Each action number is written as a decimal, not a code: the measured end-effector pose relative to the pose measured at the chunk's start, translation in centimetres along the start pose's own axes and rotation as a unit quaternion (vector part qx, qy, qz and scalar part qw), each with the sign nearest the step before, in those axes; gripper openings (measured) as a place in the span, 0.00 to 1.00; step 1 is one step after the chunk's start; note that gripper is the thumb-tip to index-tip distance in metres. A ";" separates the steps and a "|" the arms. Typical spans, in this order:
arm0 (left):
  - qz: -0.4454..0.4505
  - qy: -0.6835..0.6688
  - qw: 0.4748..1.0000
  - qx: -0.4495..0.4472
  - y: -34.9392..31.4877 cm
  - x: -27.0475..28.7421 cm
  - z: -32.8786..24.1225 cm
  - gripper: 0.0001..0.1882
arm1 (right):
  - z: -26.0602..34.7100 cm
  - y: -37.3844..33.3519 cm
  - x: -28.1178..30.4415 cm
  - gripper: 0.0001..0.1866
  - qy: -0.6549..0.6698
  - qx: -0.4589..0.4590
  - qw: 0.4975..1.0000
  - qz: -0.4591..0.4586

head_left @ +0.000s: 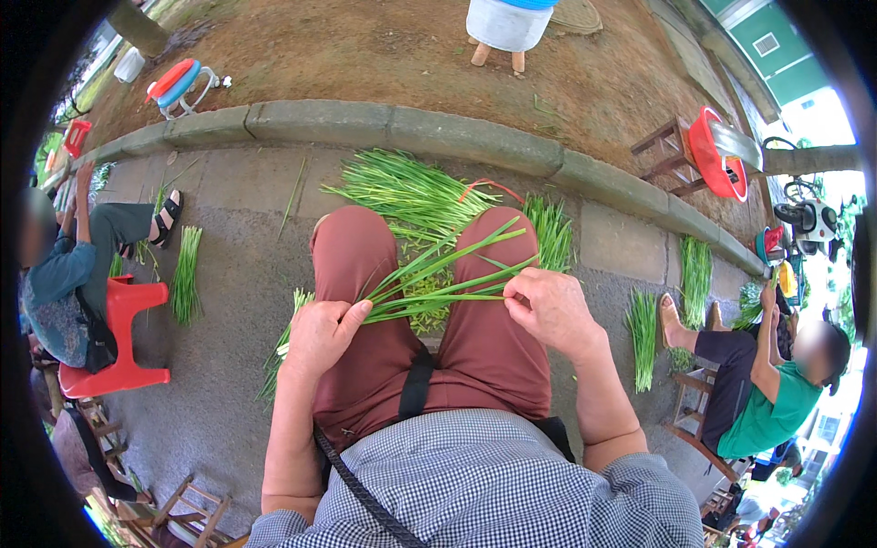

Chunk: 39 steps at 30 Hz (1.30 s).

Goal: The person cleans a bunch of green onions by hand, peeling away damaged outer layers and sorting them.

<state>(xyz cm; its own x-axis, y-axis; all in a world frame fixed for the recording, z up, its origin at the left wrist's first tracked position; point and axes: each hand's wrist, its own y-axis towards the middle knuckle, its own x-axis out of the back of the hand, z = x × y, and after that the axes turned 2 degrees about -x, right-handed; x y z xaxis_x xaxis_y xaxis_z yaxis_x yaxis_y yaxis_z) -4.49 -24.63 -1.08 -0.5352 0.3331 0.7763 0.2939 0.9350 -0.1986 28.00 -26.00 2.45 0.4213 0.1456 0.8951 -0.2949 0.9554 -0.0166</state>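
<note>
A loose bunch of long green garlic chives (437, 279) lies across my lap, its leaves fanned toward the upper right. My left hand (320, 334) is closed round the bunch at its left end, thumb on top. At the other side my right hand (554, 310) pinches the end of a leaf between thumb and fingers. Beyond my knees a large pile of chives (411, 194) rests on the pavement, with a red strip (493, 185) across its right part. Another bundle (549, 236) lies beside my right knee. Short green bits (429, 321) are scattered between my legs.
A stone kerb (365, 121) runs beyond the piles. On the left a person (68, 292) sits on a red plastic stool (137, 320); on the right another in green (776, 393) sits near chive bundles (643, 338). A red basin (717, 153) stands on a wooden stool (671, 151).
</note>
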 end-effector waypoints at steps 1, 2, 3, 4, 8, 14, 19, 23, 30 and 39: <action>-0.001 0.003 1.000 -0.002 0.0 0.0 0.0 0.30 | 0.0 -0.1 0.0 0.03 0.000 -0.005 1.000 0.001; -0.002 0.007 1.000 -0.003 0.0 0.0 0.0 0.30 | 0.0 -0.1 0.1 0.03 0.010 -0.008 1.000 -0.009; -0.003 0.011 1.000 -0.005 0.0 -0.1 0.0 0.30 | 0.2 -0.1 0.2 0.03 0.020 -0.011 1.000 -0.019; -0.002 0.008 1.000 -0.003 0.0 -0.1 0.0 0.30 | 0.4 -0.1 0.2 0.04 0.030 -0.013 0.999 -0.029; -0.002 -0.008 1.000 -0.003 0.0 -0.2 0.2 0.30 | 0.3 0.0 -0.2 0.03 0.149 -0.056 0.985 -0.067; 0.003 -0.044 0.999 0.014 0.0 -0.2 0.3 0.31 | -0.1 -0.4 -0.4 0.03 0.223 -0.133 0.960 -0.101; 0.001 -0.052 0.999 0.013 0.1 -0.3 0.6 0.31 | 1.5 -0.7 -0.6 0.06 0.229 0.036 0.970 -0.075; 0.003 -0.053 0.999 0.007 0.2 -0.3 0.5 0.31 | 3.3 -0.8 -2.4 0.07 0.194 0.050 0.979 -0.030; 0.002 -0.048 0.999 0.005 0.1 -0.2 0.6 0.31 | 4.1 -0.2 -3.5 0.05 0.184 0.114 0.976 -0.027; -0.001 -0.046 0.999 0.005 0.2 -0.2 0.4 0.30 | 0.7 2.0 -0.9 0.03 0.076 0.000 0.979 -0.188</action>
<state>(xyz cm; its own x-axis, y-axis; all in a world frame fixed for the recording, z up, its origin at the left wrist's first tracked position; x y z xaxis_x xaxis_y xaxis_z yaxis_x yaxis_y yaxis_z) -4.66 -24.49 -1.47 -0.6055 0.3414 0.7189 0.2850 0.9364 -0.2046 26.44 -24.37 1.86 0.6232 -0.1793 0.7612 -0.0944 0.9490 0.3008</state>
